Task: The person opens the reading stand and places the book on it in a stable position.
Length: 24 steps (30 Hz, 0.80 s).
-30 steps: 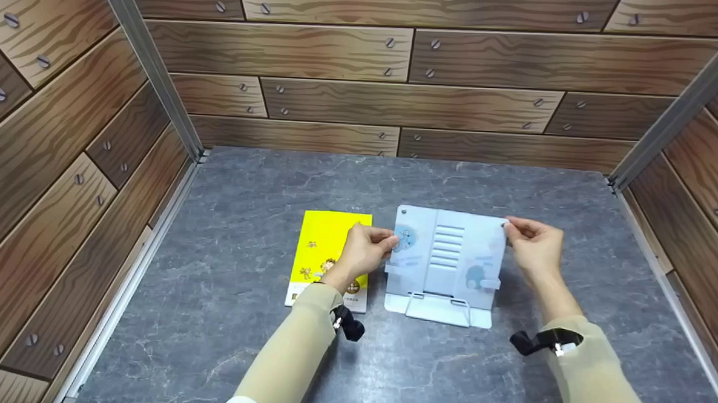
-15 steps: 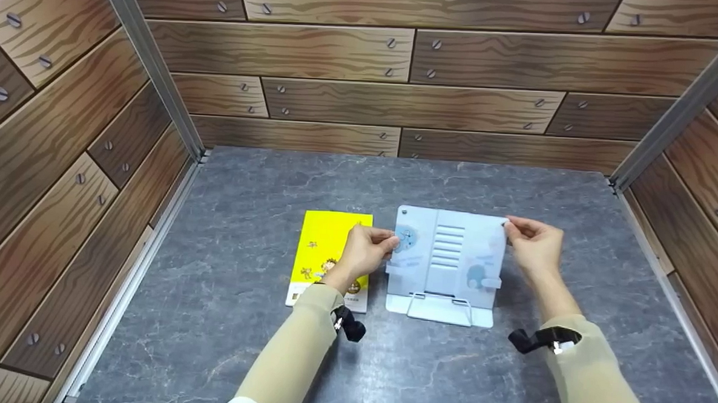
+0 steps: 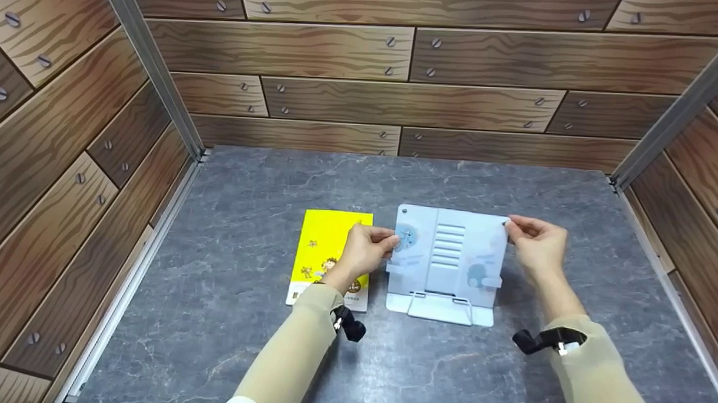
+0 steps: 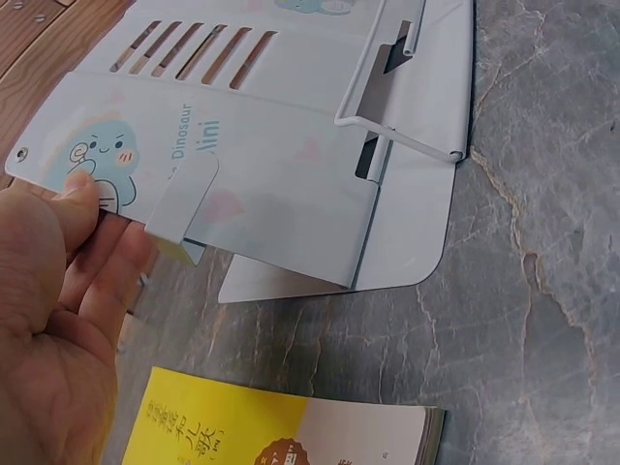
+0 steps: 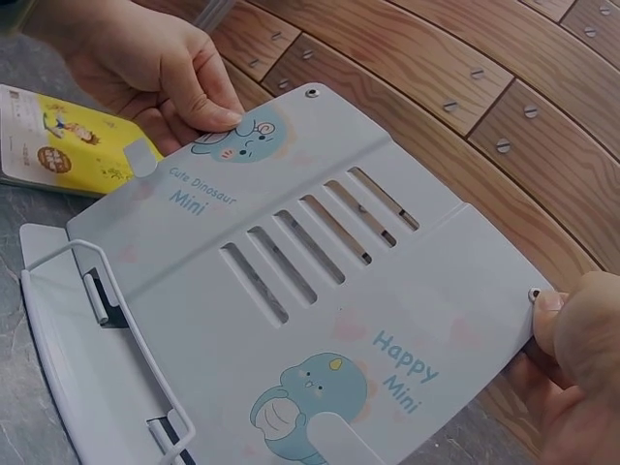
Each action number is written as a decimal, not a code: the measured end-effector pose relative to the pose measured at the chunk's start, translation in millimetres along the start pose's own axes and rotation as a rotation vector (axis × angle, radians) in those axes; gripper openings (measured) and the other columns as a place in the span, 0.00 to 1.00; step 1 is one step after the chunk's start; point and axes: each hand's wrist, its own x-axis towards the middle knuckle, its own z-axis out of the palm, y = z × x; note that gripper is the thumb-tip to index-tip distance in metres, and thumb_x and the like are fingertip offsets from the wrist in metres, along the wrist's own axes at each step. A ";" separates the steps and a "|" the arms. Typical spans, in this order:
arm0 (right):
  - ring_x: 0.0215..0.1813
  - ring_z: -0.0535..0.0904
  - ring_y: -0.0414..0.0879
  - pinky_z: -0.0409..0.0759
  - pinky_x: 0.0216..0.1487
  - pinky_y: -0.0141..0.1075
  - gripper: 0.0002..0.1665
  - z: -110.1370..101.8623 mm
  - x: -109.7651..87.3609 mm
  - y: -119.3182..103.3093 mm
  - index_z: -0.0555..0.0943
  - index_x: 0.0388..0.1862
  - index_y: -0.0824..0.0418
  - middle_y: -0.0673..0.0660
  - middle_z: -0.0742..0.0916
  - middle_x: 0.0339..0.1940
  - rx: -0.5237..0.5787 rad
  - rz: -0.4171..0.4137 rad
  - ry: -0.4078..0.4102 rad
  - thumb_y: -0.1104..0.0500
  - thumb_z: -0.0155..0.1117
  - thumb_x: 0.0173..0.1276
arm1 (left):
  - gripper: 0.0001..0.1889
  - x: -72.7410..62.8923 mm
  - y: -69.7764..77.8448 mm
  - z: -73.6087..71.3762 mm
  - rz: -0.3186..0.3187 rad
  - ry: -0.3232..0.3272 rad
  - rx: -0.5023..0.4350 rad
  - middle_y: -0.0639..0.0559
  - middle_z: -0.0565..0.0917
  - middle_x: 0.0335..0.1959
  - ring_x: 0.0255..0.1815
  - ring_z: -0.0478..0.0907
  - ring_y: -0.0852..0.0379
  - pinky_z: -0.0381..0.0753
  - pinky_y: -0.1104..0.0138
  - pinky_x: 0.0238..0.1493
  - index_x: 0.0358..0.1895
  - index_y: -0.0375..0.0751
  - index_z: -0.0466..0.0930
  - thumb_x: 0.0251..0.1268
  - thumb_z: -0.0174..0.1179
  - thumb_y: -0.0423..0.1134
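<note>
A pale blue-white book stand (image 3: 413, 270) with dinosaur prints, slots and a wire page holder stands tilted up on its base on the table. My left hand (image 3: 366, 248) pinches the panel's left edge between thumb and fingers. At the upper right corner, beside a small rivet, my right hand (image 3: 539, 246) pinches the panel the same way. The right wrist view shows the front of the panel (image 5: 320, 339) with both hands at its opposite edges. A yellow book (image 3: 333, 227) with a white lower band lies flat left of the stand, partly under my left forearm in the head view.
The grey marbled table (image 3: 238, 341) is bounded by wood-patterned walls (image 3: 335, 55) at the back and both sides. Metal rails (image 3: 153, 65) run along the corners. Black straps with small devices (image 3: 347, 323) sit on both wrists.
My right hand has shifted very slightly to the right at the corner. The stand, the yellow book and my left hand stay practically in place.
</note>
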 end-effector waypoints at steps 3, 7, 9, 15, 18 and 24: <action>0.35 0.88 0.38 0.89 0.42 0.32 0.16 0.3 -0.3 -1.0 0.86 0.56 0.76 0.60 0.91 0.40 0.013 0.000 0.006 0.69 0.70 0.73 | 0.11 0.1 0.1 0.4 0.004 0.008 -0.008 0.43 0.92 0.40 0.37 0.91 0.53 0.91 0.64 0.40 0.52 0.28 0.90 0.74 0.68 0.33; 0.35 0.88 0.38 0.88 0.40 0.29 0.15 1.0 -0.7 -2.1 0.86 0.55 0.76 0.61 0.91 0.40 -0.005 -0.010 0.009 0.69 0.71 0.73 | 0.10 0.0 -0.3 0.9 0.008 0.014 -0.013 0.42 0.92 0.39 0.36 0.90 0.53 0.91 0.64 0.40 0.50 0.28 0.90 0.74 0.68 0.32; 0.35 0.88 0.38 0.88 0.39 0.28 0.15 1.0 -0.8 -2.9 0.86 0.55 0.76 0.60 0.91 0.40 -0.021 -0.009 0.010 0.68 0.70 0.73 | 0.10 -0.1 -0.3 1.2 0.011 0.014 -0.011 0.42 0.92 0.39 0.36 0.90 0.53 0.92 0.62 0.41 0.50 0.28 0.90 0.74 0.68 0.32; 0.35 0.87 0.37 0.89 0.43 0.30 0.14 1.0 1.0 -3.7 0.87 0.54 0.75 0.60 0.91 0.40 -0.047 -0.006 0.017 0.68 0.70 0.73 | 0.09 -0.5 0.6 1.9 0.017 0.017 -0.006 0.43 0.92 0.38 0.34 0.90 0.53 0.92 0.56 0.42 0.50 0.28 0.90 0.73 0.68 0.31; 0.35 0.87 0.36 0.89 0.43 0.31 0.14 1.3 2.3 -3.1 0.87 0.54 0.75 0.60 0.91 0.41 -0.049 -0.009 0.016 0.69 0.71 0.73 | 0.09 -0.4 1.2 1.5 0.014 0.019 0.002 0.44 0.92 0.38 0.34 0.90 0.55 0.92 0.55 0.43 0.50 0.29 0.90 0.73 0.68 0.31; 0.35 0.87 0.36 0.89 0.43 0.31 0.14 3.4 4.2 -1.8 0.87 0.54 0.75 0.64 0.91 0.43 -0.057 -0.025 0.020 0.69 0.70 0.73 | 0.09 -0.9 0.9 1.5 0.026 0.023 0.001 0.43 0.92 0.38 0.33 0.90 0.54 0.92 0.60 0.40 0.49 0.29 0.91 0.73 0.69 0.31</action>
